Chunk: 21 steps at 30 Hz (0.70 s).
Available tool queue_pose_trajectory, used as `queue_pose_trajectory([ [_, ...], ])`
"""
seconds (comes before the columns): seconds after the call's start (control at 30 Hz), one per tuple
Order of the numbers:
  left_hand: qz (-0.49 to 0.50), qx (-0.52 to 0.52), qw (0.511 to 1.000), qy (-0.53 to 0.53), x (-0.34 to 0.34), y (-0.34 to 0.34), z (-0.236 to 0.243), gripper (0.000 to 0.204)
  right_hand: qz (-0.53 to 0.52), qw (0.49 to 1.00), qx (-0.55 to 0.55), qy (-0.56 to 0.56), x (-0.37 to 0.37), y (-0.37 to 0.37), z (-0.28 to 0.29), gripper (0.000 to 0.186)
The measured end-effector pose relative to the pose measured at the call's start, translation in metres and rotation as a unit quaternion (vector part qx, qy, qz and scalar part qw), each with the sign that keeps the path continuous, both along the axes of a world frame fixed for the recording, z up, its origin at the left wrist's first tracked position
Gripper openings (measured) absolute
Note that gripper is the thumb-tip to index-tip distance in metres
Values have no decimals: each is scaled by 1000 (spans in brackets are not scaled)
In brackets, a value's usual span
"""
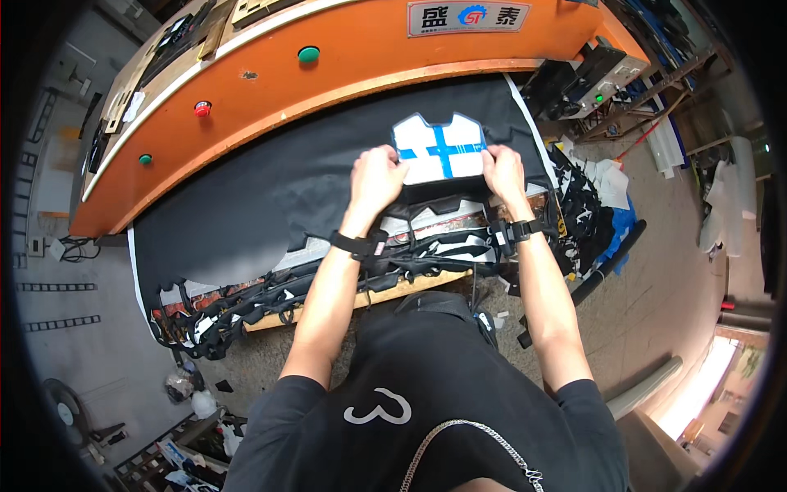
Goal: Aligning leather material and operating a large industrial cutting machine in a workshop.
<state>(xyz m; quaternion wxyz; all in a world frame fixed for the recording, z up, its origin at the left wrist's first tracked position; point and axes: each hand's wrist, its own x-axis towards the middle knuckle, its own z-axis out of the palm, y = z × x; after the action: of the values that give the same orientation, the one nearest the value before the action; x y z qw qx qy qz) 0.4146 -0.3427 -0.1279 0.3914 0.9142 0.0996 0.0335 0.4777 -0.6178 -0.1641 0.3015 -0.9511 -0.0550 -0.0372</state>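
Note:
A white cutting die (422, 170) with a dark rim, a notched far edge and a cross of blue tape lies flat on a black sheet (246, 189). My left hand (377, 178) grips its left side, fingers curled at the edge. On the opposite side, my right hand (504, 174) holds the right edge with thumb and fingers. Between the die and me, cut-out gaps with jagged borders run along the sheet's near edge, and strips of black offcut (385, 277) hang there. The undersides of both hands are hidden.
An orange press beam (352, 82) spans the far side, with a green button (308, 55) and a red button (202, 108). Black scraps (578, 201) and white sheets (611, 182) are heaped at right beside a dark tube (611, 261). A control box (602, 82) stands behind them.

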Motion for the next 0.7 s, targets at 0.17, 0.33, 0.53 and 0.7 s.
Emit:
queue_pose_trajectory([
  [0.17,33,-3,999,9,-20,80,-7,21,95,991,60,71,-7,56,24,27],
  [0.33,79,-80,993,47,-67,137,-41,19,156,973,79,151,-27,110,4,26],
  [0.53,115,-148,979,80,-98,159,-79,19,184,960,79,195,-41,138,-26,27],
  [0.7,105,-215,968,81,-111,157,-103,22,154,960,85,219,-44,133,-46,32],
])
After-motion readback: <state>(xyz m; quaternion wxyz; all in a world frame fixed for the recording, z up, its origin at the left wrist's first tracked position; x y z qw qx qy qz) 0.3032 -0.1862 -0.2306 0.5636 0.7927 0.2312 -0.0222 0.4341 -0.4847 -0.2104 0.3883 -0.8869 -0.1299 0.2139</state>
